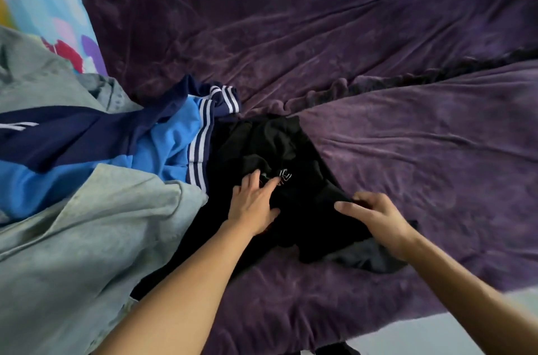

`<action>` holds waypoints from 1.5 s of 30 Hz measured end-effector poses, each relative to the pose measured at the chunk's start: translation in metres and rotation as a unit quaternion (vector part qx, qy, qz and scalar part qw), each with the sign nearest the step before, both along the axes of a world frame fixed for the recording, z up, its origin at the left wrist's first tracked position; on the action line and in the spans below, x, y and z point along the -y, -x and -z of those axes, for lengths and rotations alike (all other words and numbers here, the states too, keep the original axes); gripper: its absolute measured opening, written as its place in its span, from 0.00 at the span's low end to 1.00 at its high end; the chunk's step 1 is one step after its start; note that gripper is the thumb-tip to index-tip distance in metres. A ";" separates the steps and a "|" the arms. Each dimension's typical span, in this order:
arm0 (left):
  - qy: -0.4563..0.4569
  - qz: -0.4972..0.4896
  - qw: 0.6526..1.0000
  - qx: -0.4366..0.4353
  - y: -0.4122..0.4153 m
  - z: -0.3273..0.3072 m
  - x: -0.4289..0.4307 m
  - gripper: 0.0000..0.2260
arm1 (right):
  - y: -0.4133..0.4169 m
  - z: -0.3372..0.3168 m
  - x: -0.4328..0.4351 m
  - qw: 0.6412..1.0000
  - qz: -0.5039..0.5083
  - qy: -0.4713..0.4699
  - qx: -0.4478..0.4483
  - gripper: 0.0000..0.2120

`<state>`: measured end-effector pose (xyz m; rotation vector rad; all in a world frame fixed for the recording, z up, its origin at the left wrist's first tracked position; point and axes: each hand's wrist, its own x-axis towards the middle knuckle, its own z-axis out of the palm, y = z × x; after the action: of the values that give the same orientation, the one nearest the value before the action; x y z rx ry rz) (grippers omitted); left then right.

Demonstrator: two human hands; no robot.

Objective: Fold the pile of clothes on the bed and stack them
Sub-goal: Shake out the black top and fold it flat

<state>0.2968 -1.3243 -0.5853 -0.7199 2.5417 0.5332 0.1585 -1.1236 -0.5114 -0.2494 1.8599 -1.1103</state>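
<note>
A crumpled black garment (270, 148) with a small white print lies on the purple blanket in the middle of the bed. My left hand (254, 203) rests flat on it, fingers spread toward the print. My right hand (375, 215) grips the garment's right edge, fingers curled over the cloth. To the left lies a pile: a blue and navy jacket (139, 148) with white stripes, and a grey garment (87, 238) draped over and around it.
The purple blanket (378, 63) covers the bed, wrinkled, with a dark fold running across the right side. A colourful patterned sheet (58, 5) shows at the top left. The bed's near edge and pale floor (436, 334) are at the bottom right.
</note>
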 end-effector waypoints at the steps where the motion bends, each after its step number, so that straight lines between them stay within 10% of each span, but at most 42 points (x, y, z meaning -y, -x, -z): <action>1: 0.005 0.010 1.000 0.003 0.003 -0.002 -0.006 0.27 | 0.003 -0.016 -0.007 1.000 -0.013 0.025 -0.001 0.16; 6: 0.038 0.008 0.997 -0.062 0.010 -0.038 -0.019 0.12 | 0.027 -0.070 -0.046 0.994 -0.010 0.060 -0.091 0.16; 11: 0.076 -0.232 0.957 -0.158 -0.027 -0.112 0.019 0.10 | 0.062 -0.138 -0.073 0.964 0.094 0.109 -0.224 0.16; 17: 0.123 -0.427 0.880 -0.167 -0.101 -0.195 0.044 0.14 | 0.053 -0.241 -0.051 0.934 0.104 0.289 -0.181 0.12; 21: 0.101 -0.357 0.907 -0.200 -0.111 -0.233 0.012 0.13 | 0.030 -0.309 -0.024 0.911 0.075 0.394 -0.093 0.09; 27: -0.075 -0.146 0.956 -0.243 -0.061 -0.268 -0.068 0.42 | 0.000 -0.413 -0.010 0.870 0.063 0.489 0.022 0.12; 31: -0.106 -0.170 0.937 -0.285 -0.019 -0.280 -0.090 0.12 | -0.005 -0.483 -0.018 0.833 0.091 0.545 0.039 0.11; 40: -0.215 -0.342 0.727 -0.555 -0.034 -0.407 0.007 0.09 | 0.036 -0.500 -0.065 0.852 0.283 0.436 -0.063 0.04; 45: -0.029 -0.276 0.744 -0.608 -0.044 -0.450 0.040 0.15 | 0.051 -0.449 -0.073 0.874 0.344 0.318 -0.131 0.04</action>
<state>0.3407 -1.3646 -0.1354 -1.4615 3.3465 1.7600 0.1077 -1.0508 -0.0620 -0.1019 1.7931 -2.2849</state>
